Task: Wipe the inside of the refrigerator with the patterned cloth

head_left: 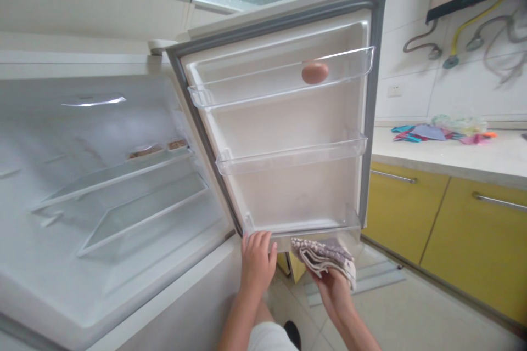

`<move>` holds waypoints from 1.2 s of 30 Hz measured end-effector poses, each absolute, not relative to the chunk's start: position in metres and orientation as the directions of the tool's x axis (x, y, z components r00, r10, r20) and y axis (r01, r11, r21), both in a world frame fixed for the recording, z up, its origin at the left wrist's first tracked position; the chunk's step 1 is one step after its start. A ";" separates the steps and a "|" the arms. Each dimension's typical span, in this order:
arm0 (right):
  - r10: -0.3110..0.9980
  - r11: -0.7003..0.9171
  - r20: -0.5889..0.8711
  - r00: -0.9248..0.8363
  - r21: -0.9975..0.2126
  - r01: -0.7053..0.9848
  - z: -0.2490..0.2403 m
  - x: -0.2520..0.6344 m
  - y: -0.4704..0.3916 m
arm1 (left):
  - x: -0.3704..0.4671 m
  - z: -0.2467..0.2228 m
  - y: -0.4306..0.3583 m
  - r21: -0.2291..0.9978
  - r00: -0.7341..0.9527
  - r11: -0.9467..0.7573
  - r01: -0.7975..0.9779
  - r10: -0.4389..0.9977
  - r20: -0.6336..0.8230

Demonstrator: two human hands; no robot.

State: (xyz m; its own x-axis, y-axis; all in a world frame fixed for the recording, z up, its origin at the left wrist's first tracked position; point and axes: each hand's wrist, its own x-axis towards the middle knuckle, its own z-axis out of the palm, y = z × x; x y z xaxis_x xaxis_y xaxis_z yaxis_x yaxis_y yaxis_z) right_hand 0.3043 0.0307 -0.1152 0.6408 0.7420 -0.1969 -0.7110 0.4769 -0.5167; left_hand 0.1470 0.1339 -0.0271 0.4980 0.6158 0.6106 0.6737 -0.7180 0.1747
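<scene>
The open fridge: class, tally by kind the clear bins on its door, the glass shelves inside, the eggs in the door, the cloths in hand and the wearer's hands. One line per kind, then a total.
Top bin, middle bin, bottom bin: 3
Upper shelf, lower shelf: 2
Egg: 1
Cloth: 1
Left hand, right hand: 2
Total: 9

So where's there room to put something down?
The middle door rack, below the egg, looks bare. So do the lower glass shelf, under the packages, and the counter in front of the colourful pile. It's crowded around the bottom rack: left hand at one side, right hand holding a folded cloth.
</scene>
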 end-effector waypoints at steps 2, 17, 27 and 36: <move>0.794 0.397 -0.214 0.569 -0.526 -0.752 -0.111 0.274 0.050 | 0.144 -0.031 0.138 0.182 0.525 -0.740 0.648 0.607 0.597; 0.602 0.454 -0.316 0.733 -0.620 -0.640 -0.129 0.281 0.083 | 0.136 -0.029 0.142 0.251 0.560 -0.745 0.618 0.641 0.524; 0.372 0.718 -0.240 0.897 -0.538 -0.442 -0.130 0.416 0.053 | 0.137 -0.037 0.145 0.159 0.535 -0.763 0.626 0.570 0.624; 0.114 0.818 0.053 0.992 -0.572 -0.063 -0.041 0.449 0.041 | 0.134 -0.051 0.157 0.026 0.515 -0.759 0.650 0.466 0.719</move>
State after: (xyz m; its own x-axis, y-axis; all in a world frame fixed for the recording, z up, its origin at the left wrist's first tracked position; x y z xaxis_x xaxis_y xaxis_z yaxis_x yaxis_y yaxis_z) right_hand 0.4493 0.0406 -0.0415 0.9921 0.1139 0.0534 -0.0631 0.8177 -0.5722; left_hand 0.1335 0.1570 -0.0515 0.5150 0.4661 0.7194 0.6503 -0.7592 0.0264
